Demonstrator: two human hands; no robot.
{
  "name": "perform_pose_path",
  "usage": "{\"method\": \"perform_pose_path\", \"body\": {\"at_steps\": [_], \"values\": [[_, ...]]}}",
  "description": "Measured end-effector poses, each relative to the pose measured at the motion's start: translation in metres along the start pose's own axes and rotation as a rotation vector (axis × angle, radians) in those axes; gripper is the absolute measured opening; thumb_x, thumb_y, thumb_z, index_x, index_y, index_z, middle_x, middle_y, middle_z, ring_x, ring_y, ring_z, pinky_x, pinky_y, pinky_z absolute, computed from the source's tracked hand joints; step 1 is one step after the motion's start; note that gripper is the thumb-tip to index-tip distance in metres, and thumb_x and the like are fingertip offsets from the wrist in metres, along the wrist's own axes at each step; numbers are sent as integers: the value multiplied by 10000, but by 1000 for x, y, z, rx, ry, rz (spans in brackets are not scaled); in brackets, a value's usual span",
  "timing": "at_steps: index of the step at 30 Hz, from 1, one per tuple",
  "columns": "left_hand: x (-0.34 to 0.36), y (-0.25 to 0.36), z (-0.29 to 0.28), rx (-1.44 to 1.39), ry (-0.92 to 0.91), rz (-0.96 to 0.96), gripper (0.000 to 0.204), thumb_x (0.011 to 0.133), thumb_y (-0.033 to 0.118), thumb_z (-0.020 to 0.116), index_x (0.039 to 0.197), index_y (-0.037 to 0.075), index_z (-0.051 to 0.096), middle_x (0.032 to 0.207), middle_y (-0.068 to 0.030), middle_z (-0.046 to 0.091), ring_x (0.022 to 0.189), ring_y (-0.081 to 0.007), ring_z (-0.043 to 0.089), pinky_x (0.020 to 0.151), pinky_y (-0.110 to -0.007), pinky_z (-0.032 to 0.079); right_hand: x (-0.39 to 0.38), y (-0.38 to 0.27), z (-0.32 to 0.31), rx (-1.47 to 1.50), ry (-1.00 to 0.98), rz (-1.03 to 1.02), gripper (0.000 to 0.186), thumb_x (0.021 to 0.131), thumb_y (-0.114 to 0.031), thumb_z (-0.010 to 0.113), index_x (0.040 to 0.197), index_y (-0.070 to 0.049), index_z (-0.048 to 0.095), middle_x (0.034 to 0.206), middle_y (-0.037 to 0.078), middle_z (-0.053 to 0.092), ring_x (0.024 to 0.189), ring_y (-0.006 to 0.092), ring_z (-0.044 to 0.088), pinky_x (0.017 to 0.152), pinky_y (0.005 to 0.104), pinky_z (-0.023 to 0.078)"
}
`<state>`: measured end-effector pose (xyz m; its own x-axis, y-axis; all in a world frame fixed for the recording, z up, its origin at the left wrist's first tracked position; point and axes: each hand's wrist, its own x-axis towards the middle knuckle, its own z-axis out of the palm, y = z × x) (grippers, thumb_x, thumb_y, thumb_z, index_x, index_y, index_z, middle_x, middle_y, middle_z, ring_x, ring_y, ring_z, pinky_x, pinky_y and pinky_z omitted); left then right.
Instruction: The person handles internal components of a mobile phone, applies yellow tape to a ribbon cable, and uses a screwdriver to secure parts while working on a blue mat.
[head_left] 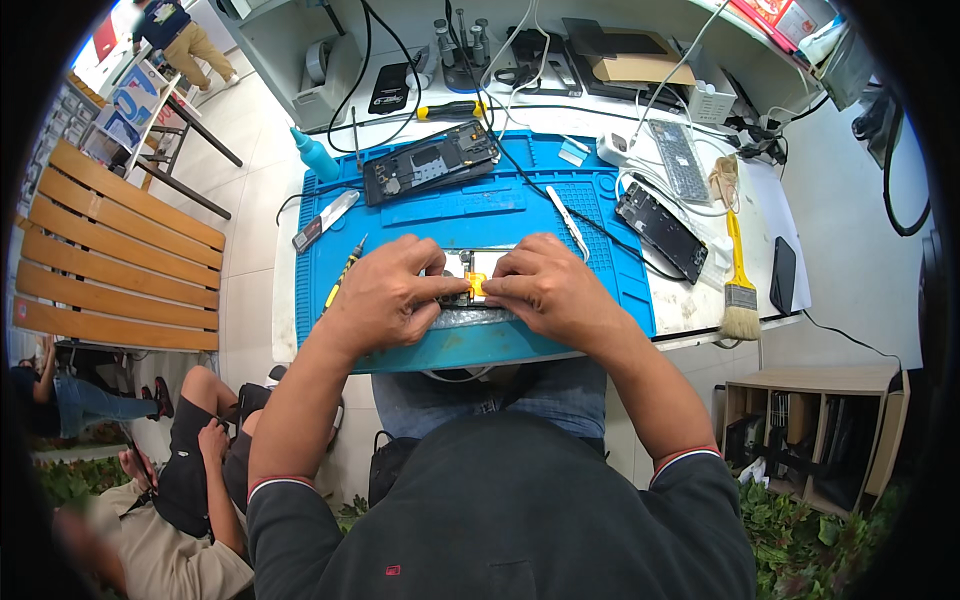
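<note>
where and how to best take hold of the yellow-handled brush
Probably by the middle of its handle, from above or the right: it is slim and straight, the bristles point toward the person, and a gap separates it from the black phone.

- We see pale floor tiles (245, 215) running down the left side.
- Beside us on the left stands a slatted wooden bench (120, 262).
- Farther off, at upper left, we make out a dark-legged table (205, 132).
- Before us is a white worktable (690, 315).
- To our right rises a plain white wall (840, 255), with a low wooden cabinet (815, 378), open-fronted, near it.
- Green foliage (800, 530) spreads below the cabinet.
- Our light is bright.
</note>
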<state>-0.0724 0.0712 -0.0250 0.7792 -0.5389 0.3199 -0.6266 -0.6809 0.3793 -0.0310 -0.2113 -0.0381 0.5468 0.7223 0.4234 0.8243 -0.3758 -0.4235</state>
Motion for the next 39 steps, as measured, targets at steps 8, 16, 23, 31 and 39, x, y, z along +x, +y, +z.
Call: {"method": "perform_pose_path", "body": {"at_steps": [8,16,23,31,39], "values": [[3,2,-1,14,-19,-22,558,717,41,765,1206,276,897,1021,-39,663,963,-267,674,809,-420,574,0,0,1,10,-3,7,180,907,-197,894,1061,-107,874,1033,39,780,1049,280,702,976,429,546],[3,2,-1,20,-6,-30,512,719,50,783,1177,246,900,1005,-38,667,951,-264,676,782,-418,573,1,0,0,11,-20,18,182,917,-193,883,1075,-104,867,1046,39,778,1071,280,696,984,430,536],[3,3,-1,12,-9,-31,500,713,48,789,1159,241,902,1004,-39,668,948,-262,679,779,-412,575,1,1,0,26,-24,19,186,925,-190,876,1086,-100,865,1040,42,774,1052,283,688,967,435,532],[9,-2,0,-49,-13,-51,465,717,21,751,1106,221,910,981,-51,668,936,-277,681,785,-410,573,2,5,4,24,-8,-11,136,938,-202,853,1014,-89,858,1004,54,748,1023,272,671,965,439,518],[21,-9,-4,-142,-44,-124,467,741,-26,686,1094,183,910,959,-64,653,892,-255,680,781,-385,566,4,5,1,25,-46,5,126,934,-187,852,1006,-84,858,1001,52,743,1036,264,664,963,434,518]]}}
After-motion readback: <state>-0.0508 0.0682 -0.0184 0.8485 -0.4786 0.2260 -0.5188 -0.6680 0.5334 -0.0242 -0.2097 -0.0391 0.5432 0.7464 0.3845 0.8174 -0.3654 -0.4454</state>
